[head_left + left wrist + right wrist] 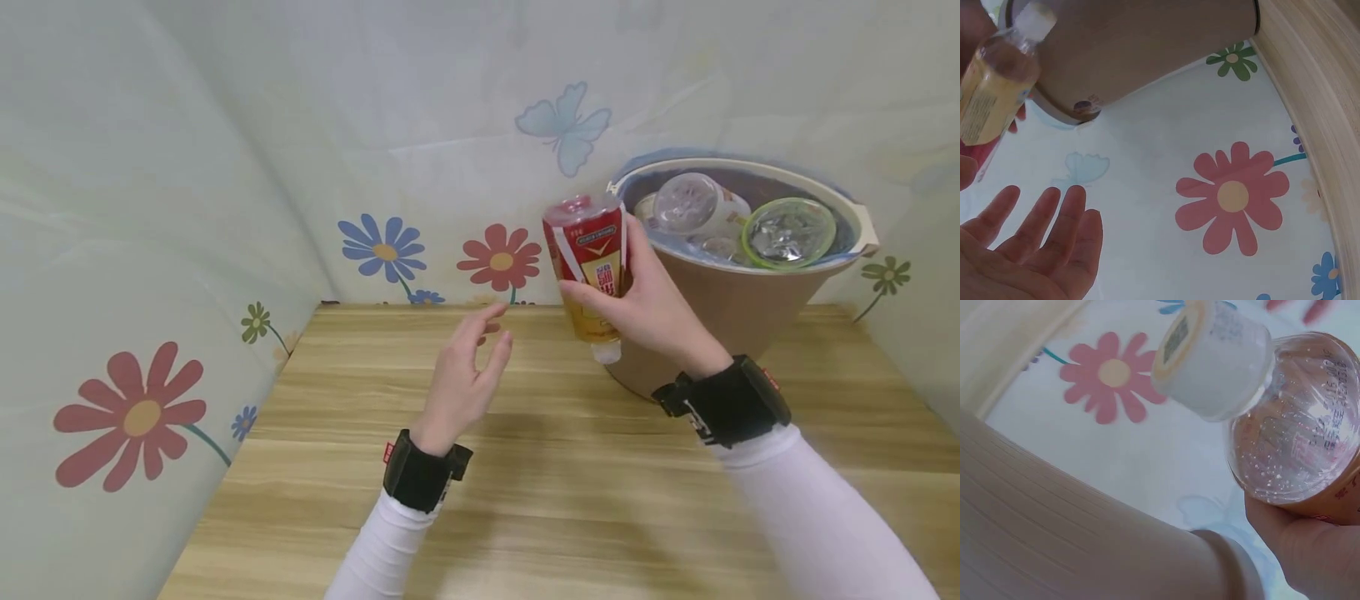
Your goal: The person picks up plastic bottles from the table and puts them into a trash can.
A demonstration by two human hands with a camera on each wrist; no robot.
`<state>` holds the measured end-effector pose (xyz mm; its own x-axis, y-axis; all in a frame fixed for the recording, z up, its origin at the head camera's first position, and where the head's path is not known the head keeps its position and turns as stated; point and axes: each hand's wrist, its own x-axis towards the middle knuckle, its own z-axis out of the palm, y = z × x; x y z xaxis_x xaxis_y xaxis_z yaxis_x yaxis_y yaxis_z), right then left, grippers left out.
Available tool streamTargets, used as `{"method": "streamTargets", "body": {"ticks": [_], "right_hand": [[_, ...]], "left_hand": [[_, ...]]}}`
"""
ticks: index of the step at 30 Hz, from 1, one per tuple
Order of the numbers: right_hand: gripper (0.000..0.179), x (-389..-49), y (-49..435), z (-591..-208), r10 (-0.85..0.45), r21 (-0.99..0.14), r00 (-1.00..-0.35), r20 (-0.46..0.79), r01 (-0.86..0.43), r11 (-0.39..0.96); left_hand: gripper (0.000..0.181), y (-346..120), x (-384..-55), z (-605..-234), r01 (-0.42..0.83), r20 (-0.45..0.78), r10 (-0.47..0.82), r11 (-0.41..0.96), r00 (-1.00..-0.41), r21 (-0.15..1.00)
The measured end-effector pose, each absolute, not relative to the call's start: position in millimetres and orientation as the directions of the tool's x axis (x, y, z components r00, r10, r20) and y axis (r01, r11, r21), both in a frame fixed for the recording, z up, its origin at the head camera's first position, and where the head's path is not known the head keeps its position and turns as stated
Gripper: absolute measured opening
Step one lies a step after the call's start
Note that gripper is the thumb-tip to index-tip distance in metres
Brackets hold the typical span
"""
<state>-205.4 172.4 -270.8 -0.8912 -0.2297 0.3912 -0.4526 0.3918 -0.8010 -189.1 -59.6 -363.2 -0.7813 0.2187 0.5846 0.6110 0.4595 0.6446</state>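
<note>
My right hand (652,308) grips a plastic bottle (588,262) with a red and yellow label, holding it upside down in front of the bin's left side. Its white cap (607,352) points down toward the table. Seen close in the right wrist view, the cap (1216,359) sits on the clear shoulder of the bottle (1297,425). My left hand (461,375) hovers over the table to the left of the bottle, holding nothing. In the left wrist view the fingers of the left hand (1041,250) are spread and slightly bent, apart from the bottle (997,87).
A brown bin (720,308) with a liner stands at the back right, against the flowered backdrop (435,100). Inside lie a clear plastic bottle (686,204) and a green-rimmed clear container (789,233). The wood-grain table (540,500) spreads below both hands.
</note>
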Motion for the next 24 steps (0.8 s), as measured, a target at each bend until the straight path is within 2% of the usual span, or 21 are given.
{"method": "streamTargets", "body": {"ticks": [3, 6, 11, 14, 17, 20, 24], "right_hand": [[0.076, -210.7, 178.1, -248.9, -0.189, -0.828, -0.907, 0.377, -0.421, 0.371], [0.074, -215.0, 183.6, -226.0, -0.133, -0.865, -0.910, 0.392, -0.414, 0.283], [0.092, -220.5, 195.3, -195.2, -0.032, -0.859, -0.861, 0.508, -0.509, 0.060], [0.100, -224.9, 203.4, -179.9, 0.047, -0.818, -0.817, 0.575, -0.576, 0.005], [0.103, -228.7, 212.4, -165.5, 0.143, -0.801, -0.788, 0.598, -0.595, 0.071], [0.103, -230.8, 222.9, -155.4, 0.206, -0.784, -0.762, 0.614, -0.559, 0.270], [0.098, -231.9, 236.8, -152.3, 0.205, -0.700, -0.725, 0.657, -0.486, 0.524]], "left_hand": [[0.042, -57.4, -188.6, -364.0, 0.616, 0.581, 0.234, 0.456, -0.780, 0.643], [0.042, -55.7, -188.1, -365.8, 0.612, 0.575, 0.236, 0.453, -0.783, 0.648], [0.042, -55.4, -186.1, -370.6, 0.594, 0.560, 0.223, 0.445, -0.798, 0.670], [0.044, -57.3, -184.8, -375.5, 0.576, 0.550, 0.202, 0.447, -0.810, 0.684], [0.045, -58.4, -184.7, -379.9, 0.569, 0.550, 0.191, 0.457, -0.813, 0.683], [0.045, -58.4, -184.7, -381.5, 0.578, 0.560, 0.193, 0.456, -0.806, 0.676], [0.046, -58.7, -184.5, -381.4, 0.583, 0.568, 0.188, 0.456, -0.801, 0.672]]}}
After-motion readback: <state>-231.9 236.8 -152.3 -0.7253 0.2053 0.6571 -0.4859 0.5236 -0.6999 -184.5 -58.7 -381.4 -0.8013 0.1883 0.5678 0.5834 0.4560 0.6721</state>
